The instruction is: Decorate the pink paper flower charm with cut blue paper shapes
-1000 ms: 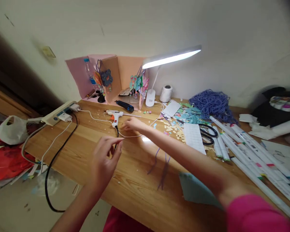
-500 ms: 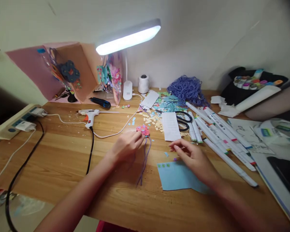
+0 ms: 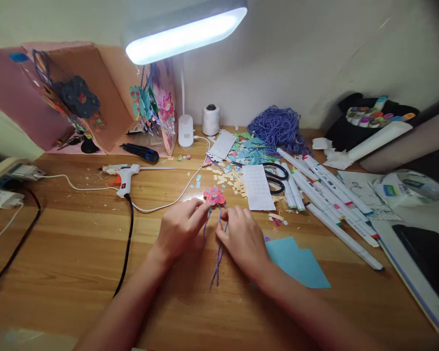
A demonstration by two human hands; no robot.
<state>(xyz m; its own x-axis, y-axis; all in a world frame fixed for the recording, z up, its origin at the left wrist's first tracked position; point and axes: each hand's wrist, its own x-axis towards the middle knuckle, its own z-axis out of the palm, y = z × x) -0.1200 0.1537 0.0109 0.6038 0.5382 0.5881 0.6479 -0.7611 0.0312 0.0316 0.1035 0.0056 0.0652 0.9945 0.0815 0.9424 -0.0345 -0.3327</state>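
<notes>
A small pink-red flower piece (image 3: 214, 196) with purple cords (image 3: 218, 261) trailing toward me lies on the wooden table. Pinched at its lower left edge is my left hand (image 3: 183, 224), thumb and forefinger together on the flower. Just right of the cords, my right hand (image 3: 241, 239) has its curled fingers at the top of the cords, below the flower; whether it grips them is not clear. Blue paper (image 3: 296, 263) lies beside my right wrist, partly hidden by it.
A hot glue gun (image 3: 123, 178) with its black cable rests at left. Paper scraps, black scissors (image 3: 276, 178), a white paper (image 3: 258, 187) and several markers (image 3: 344, 229) lie beyond and right. Purple yarn (image 3: 278, 127) is piled near the wall. A lamp (image 3: 190, 36) hangs above.
My right hand has moved left from over the blue paper to the cords beside my left hand. My left hand stays at the flower. The view has shifted slightly.
</notes>
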